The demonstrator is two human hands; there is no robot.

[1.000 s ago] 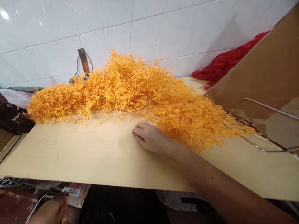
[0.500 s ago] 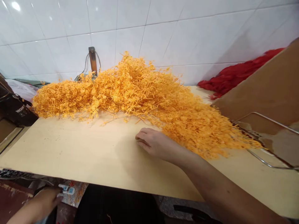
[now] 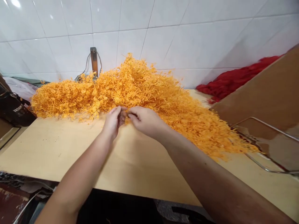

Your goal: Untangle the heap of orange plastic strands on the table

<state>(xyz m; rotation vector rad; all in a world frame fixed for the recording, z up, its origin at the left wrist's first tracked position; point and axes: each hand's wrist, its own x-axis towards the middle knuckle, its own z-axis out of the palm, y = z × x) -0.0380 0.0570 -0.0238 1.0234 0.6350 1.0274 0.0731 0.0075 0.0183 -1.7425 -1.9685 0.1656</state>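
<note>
A long heap of orange-yellow frizzy sprigs (image 3: 135,84) lies across the pale tabletop (image 3: 58,149). At its front edge, near the middle, my left hand (image 3: 114,119) has its fingers bent, with the fingertips against the sprigs. Beside it, almost touching, my right hand (image 3: 146,121) has its thumb and forefinger pinched together. What either hand holds between the fingers is too small and hidden to name.
Red material (image 3: 231,81) lies at the back right behind a brown cardboard sheet (image 3: 263,96). A metal wire frame (image 3: 271,124) stands at the right. A black container (image 3: 17,109) is at the far left, and an upright tool (image 3: 94,62) leans near the tiled wall.
My left hand has come up from below the table's front edge to the heap. My right hand has moved up and left, and the two hands are now side by side.
</note>
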